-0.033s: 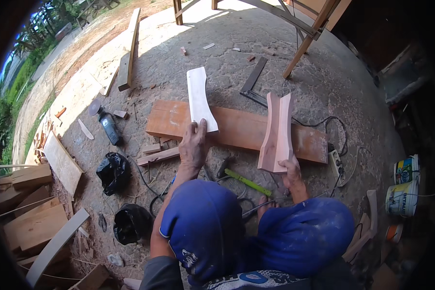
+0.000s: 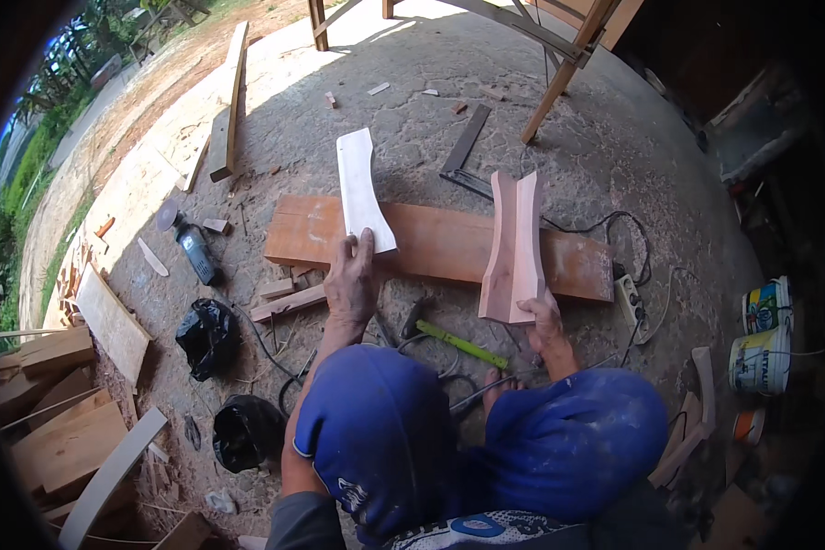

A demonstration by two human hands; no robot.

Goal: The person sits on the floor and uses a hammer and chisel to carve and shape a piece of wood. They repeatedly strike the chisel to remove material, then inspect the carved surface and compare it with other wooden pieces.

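Hands first: your left hand (image 2: 351, 280) lies flat on the near end of the pale shaped template (image 2: 362, 188), fingers spread over it and pressing it down rather than closed around it. That template rests across the reddish plank (image 2: 435, 243) on the concrete floor (image 2: 614, 147), its far end reaching past the plank's far edge. Your right hand (image 2: 543, 316) grips the lower end of two curved reddish pieces (image 2: 513, 247) held together, with the fingers wrapped around their bottom edge; they stand tilted up over the plank, well to the right of the template.

Judging from how things lie, at least two curved pieces are already cut to a shape much like the template's. The plank under your hands looks whole along its length, and I cannot see any pencil line on it, so marking or cutting more shapes from it seems not yet done.

Near your knees lie a green-handled tool (image 2: 463, 344) and some cable. An angle grinder (image 2: 192, 247) sits off to the left, untouched, and a steel square (image 2: 467, 147) lies beyond the plank. Paint buckets (image 2: 763, 335) stand at the right.
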